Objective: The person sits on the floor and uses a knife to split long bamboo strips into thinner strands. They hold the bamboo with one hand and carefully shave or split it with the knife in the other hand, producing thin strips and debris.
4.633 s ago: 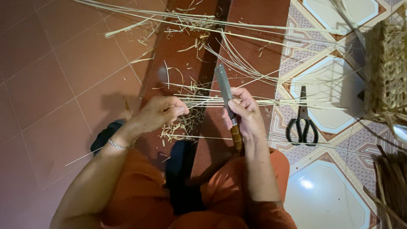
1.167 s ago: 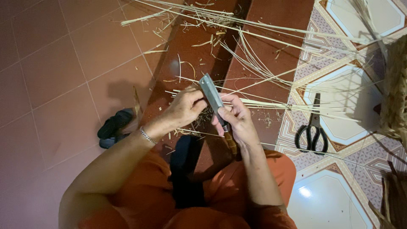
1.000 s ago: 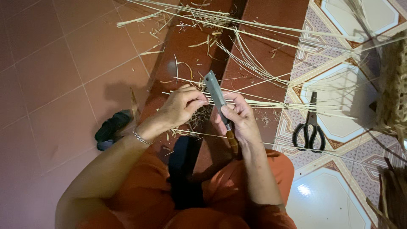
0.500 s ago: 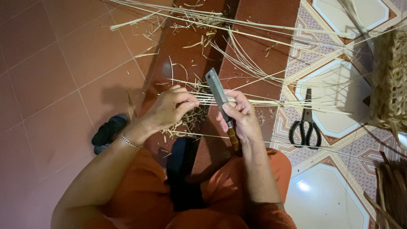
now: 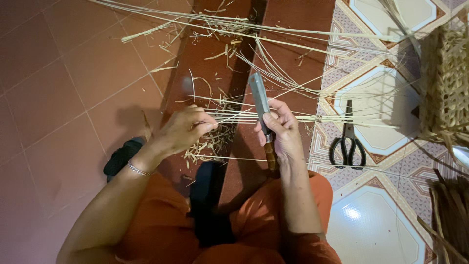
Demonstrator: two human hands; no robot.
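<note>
Leftward slides the left hand (image 5: pixel 183 129), pinching strips (image 5: pixel 234 116) taut while the right hand (image 5: pixel 281 129) grips the knife (image 5: pixel 259 100) steady.

The knife (image 5: pixel 260 105) stands in the right hand (image 5: pixel 282 131), blade pointing away from the person, with the left hand (image 5: pixel 183 131) just to its left; thin strips (image 5: pixel 342 119) run from the left hand past the blade and off to the right. Shavings (image 5: pixel 210 142) lie on the floor between and below the hands. Scissors (image 5: pixel 347 142) lie right of the right hand, and a basket (image 5: pixel 447 88) sits farther right at the frame's edge.
</note>
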